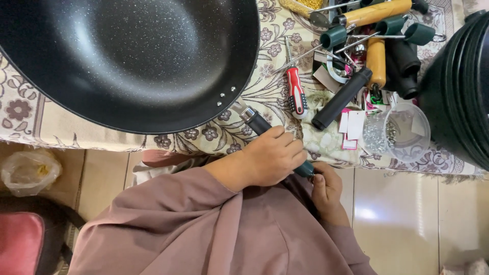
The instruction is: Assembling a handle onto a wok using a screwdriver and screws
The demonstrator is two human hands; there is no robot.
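At the far left, a clear plastic bag [28, 170] sits on the tiled floor [397, 214], with a dark bag with a red panel [23, 242] below it. Above them a large black speckled pan [127, 56] rests on the counter [265, 86], which is covered by a pale cloth with a brown flower pattern. The pan's rim carries rivets next to a metal bracket, and from there its black handle [257, 123] slants down and to the right, out over the counter's edge. The left hand [272, 158] is wrapped tightly around that handle, knuckles up. Just to its right the right hand [326, 191] has its fingertips pinched at the handle's green end cap [307, 169]; whether they hold something small there cannot be told. Both arms wear mauve sleeves [204, 229]. Farther right on the cloth lie a red screwdriver [296, 91], a loose black handle [341, 99], and a heap of wooden and black handles with green caps [379, 35]. Next comes a clear plastic cup of small metal bits [395, 132], and at the right edge a stack of black pans [458, 86].
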